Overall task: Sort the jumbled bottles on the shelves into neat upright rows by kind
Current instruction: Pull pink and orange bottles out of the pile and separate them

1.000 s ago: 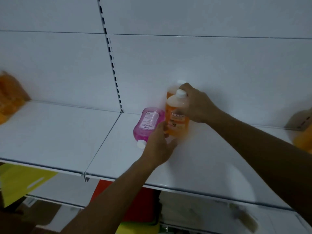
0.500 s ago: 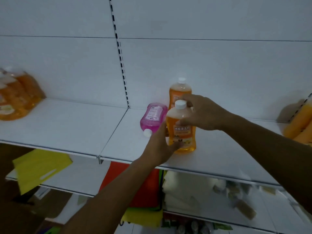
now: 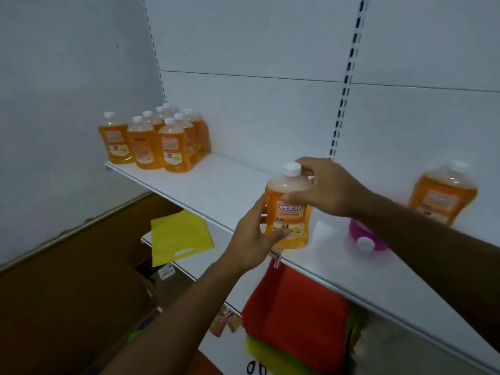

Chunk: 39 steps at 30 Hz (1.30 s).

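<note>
- While both hands, left (image 3: 250,234) and right (image 3: 328,186), grip one orange bottle (image 3: 288,209) upright, eight more (image 3: 159,139) stand grouped
- another orange (image 3: 443,193) stands right
- one pink bottle (image 3: 364,236) lies flat

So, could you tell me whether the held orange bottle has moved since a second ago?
Yes: the orange bottle has moved left, away from the pink bottle lying on the shelf.

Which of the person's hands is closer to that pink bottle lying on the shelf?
Right. The right hand and its forearm pass just above the pink bottle; the left hand is farther off, beyond the orange bottle both hold.
</note>
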### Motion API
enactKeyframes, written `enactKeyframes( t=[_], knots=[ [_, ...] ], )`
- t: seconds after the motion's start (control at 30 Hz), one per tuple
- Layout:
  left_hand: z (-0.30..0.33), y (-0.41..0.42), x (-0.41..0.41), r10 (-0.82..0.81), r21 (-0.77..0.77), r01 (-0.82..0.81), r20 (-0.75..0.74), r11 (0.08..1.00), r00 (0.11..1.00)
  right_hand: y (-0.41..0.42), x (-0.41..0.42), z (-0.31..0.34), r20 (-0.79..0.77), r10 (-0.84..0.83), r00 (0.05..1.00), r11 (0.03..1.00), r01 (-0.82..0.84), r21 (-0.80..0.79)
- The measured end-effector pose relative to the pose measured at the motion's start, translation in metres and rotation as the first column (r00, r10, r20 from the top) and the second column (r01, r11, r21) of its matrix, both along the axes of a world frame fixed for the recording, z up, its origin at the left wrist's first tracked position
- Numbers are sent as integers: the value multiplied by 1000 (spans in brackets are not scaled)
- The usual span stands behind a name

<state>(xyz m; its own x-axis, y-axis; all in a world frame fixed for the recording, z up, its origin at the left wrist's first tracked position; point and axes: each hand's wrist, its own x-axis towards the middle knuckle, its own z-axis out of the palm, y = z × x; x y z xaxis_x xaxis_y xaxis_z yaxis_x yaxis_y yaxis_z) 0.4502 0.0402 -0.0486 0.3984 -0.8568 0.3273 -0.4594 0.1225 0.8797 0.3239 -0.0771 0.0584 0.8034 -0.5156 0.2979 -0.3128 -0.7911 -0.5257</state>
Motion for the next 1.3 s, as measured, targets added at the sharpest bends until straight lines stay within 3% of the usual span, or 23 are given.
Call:
enactKeyframes(
  t=[0.37, 0.67, 1.13, 1.3],
  knots=[
    [-10, 4, 234, 172, 20, -172, 22, 985, 985, -10, 255, -16, 23, 121, 992, 992, -122, 35],
    [-10, -1, 373, 294, 4, -296, 94, 955, 951, -10, 393, -13, 89, 94, 992, 995, -95, 6],
    [-29, -6, 386, 349, 25, -351, 74, 936, 934, -16, 428, -34, 67, 21, 998, 997, -16, -80],
    [-36, 11, 351, 503, -96, -494, 201, 864, 841, -18, 391, -34, 64, 13, 998, 998, -9, -61]
  ],
)
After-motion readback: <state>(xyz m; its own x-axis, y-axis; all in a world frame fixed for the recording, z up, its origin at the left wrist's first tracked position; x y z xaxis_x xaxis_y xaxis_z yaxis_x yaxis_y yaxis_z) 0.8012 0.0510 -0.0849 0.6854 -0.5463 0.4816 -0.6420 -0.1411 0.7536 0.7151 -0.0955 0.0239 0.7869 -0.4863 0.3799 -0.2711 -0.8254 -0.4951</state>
